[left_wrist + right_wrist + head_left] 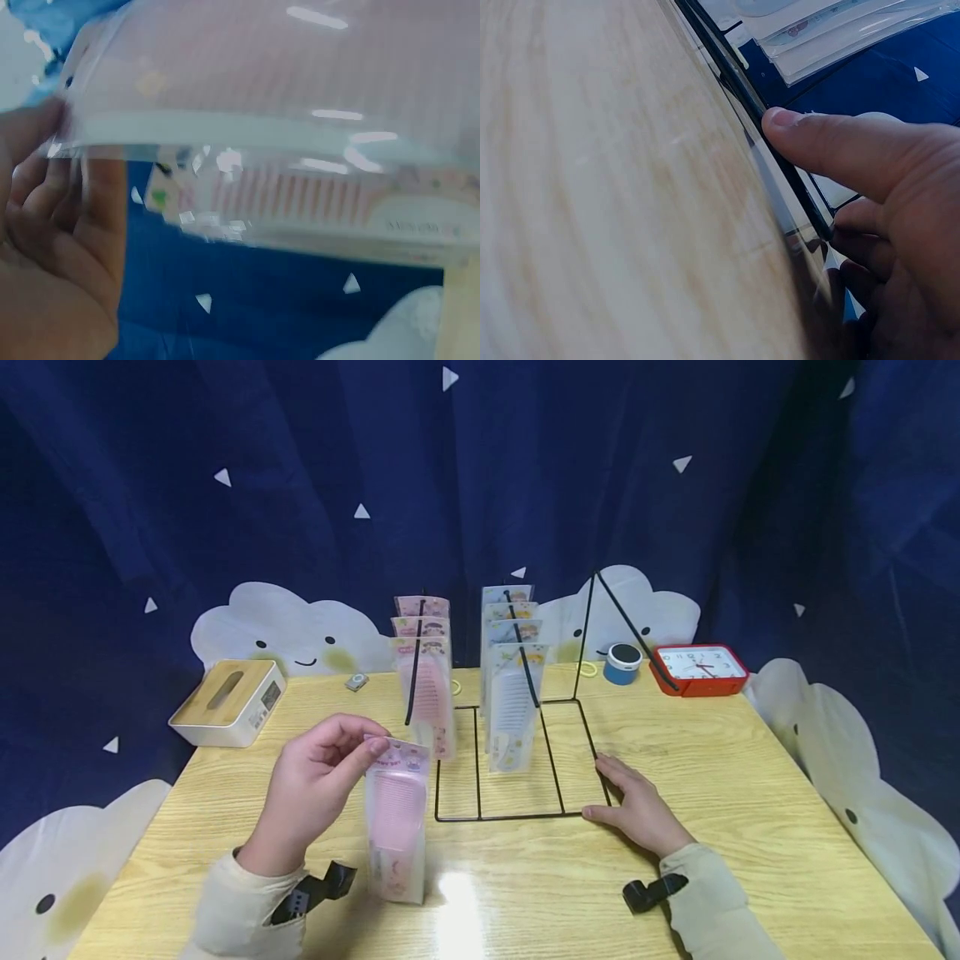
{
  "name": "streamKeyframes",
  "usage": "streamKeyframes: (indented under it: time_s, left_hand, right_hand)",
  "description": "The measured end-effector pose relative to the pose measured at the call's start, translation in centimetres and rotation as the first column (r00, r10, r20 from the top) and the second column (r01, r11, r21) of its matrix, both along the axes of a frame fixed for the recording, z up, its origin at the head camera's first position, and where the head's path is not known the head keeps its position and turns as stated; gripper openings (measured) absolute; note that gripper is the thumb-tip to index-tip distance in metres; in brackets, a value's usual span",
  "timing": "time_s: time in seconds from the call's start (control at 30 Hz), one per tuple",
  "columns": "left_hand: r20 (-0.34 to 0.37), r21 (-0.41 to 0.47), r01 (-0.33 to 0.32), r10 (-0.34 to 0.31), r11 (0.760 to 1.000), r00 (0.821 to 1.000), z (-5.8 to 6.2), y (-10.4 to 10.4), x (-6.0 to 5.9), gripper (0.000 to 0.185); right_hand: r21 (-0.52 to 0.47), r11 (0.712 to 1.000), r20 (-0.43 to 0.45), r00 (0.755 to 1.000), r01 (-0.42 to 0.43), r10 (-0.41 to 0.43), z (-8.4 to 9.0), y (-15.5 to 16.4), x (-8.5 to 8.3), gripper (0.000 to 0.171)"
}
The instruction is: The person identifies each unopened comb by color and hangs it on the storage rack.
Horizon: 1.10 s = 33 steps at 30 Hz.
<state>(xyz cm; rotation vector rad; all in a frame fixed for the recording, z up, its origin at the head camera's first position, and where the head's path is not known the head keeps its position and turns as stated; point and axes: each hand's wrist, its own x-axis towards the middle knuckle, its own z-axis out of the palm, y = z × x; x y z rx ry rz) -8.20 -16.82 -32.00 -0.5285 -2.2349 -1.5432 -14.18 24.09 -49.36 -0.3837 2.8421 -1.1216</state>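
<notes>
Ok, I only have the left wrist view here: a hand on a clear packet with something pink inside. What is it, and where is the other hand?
Observer: It is a packaged pink comb; the left hand pinches its top, and its bottom edge is down at the wooden table.
Operator: And the right hand?
Observer: The right hand rests on the table, touching the front right corner of a black wire rack.
Operator: Anything on the rack?
Observer: Yes, pink comb packets hang on one hook, white comb packets on the next.

Right hand (pixel 885 225) on rack wire (pixel 780 157) — wooden table (pixel 592 187)
</notes>
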Motion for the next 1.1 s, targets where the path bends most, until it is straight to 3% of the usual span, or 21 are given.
streamKeyframes:
  time_s: [0.2, 0.33, 0.73, 1.1]
  left_hand:
    - [-0.074, 0.158, 0.028, -0.016, 0.987, 0.997, 0.7, 1.5, 0.5, 0.009]
    - [-0.091, 0.198, 0.041, -0.023, 0.979, 0.996, 0.9, 1.8, 0.4, 0.009]
    - [-0.072, 0.13, -0.065, 0.074, 0.989, 0.995, 1.2, 2.6, -0.2, 0.006]
    - [-0.048, 0.096, -0.143, 0.148, 0.985, 0.988, 0.5, 2.6, -3.4, 0.009]
  right_hand:
    - [-0.013, 1.0, -0.002, 1.0, -0.009, 0.009, 0.0, -0.1, 0.1, 0.093]
    - [-0.005, 1.0, -0.003, 1.0, -0.005, 0.005, 0.0, -0.1, 0.1, 0.093]
    - [0.004, 1.0, -0.01, 1.0, 0.001, -0.001, -0.1, 0.0, 0.1, 0.093]
    - [0.006, 1.0, -0.003, 1.0, 0.005, -0.005, 0.2, -0.1, 0.1, 0.092]
